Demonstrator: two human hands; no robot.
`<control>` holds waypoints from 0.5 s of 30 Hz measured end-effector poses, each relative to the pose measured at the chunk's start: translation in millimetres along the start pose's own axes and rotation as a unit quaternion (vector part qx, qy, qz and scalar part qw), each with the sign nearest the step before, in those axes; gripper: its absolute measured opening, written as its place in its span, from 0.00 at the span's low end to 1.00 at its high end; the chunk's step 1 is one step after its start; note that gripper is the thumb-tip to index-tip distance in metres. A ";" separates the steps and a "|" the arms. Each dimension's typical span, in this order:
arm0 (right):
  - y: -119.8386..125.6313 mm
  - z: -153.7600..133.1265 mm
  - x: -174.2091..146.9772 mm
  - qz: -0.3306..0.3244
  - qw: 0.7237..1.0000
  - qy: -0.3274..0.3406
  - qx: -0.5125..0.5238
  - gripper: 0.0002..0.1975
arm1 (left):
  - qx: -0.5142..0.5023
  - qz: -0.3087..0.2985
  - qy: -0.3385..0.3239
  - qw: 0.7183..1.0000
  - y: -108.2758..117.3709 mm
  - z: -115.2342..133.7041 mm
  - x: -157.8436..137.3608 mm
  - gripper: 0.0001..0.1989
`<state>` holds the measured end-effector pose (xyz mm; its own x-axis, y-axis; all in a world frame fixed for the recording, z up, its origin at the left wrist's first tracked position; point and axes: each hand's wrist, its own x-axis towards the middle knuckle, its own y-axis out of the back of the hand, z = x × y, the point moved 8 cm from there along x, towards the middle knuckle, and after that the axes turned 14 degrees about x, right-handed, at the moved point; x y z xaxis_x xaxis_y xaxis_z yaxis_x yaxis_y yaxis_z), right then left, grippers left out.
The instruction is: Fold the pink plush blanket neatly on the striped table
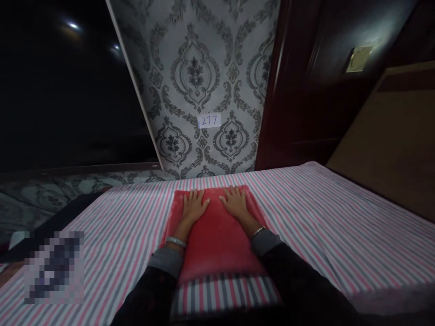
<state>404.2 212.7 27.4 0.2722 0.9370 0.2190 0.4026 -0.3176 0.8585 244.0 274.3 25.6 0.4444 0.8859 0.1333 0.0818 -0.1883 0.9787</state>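
A red plush cloth point(217, 240), looking like a towel or small blanket, lies flat as a rough rectangle on the striped sheet point(306, 213). My left hand point(195, 206) rests palm down on its far left part, fingers spread. On the far right part lies my right hand point(235, 203), also flat with the fingers apart. Both sets of fingertips reach close to the cloth's far edge. Neither hand grips anything. My forearms, in dark sleeves with grey cuffs, cover parts of the cloth's sides.
A large dark screen point(68, 90) hangs at the left. Behind the sheet stands a patterned wall point(195, 68) with a paper label point(209, 120) reading 277. To the right are a dark red wood panel point(302, 104) and a brown board point(394, 140). A pixelated patch covers the lower left.
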 end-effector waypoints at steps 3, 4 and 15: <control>6.7 3.5 -0.9 -0.024 1.000 0.004 -0.015 0.30 | -0.012 -0.019 -0.013 1.000 8.7 -5.4 -2.2 0.32; 10.5 7.0 -2.4 -0.028 0.999 0.006 -0.024 0.30 | -0.010 -0.023 -0.015 1.000 11.2 -9.9 -4.7 0.32; 19.7 74.6 -43.0 -0.010 1.000 -0.021 -0.008 0.31 | -0.024 0.000 0.023 0.999 -13.3 -57.9 -51.8 0.32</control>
<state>465.6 155.3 0.3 0.3001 0.9364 0.1820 0.3946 -0.2956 0.8700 168.2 255.4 14.7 0.4020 0.9050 0.1394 0.0388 -0.1689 0.9849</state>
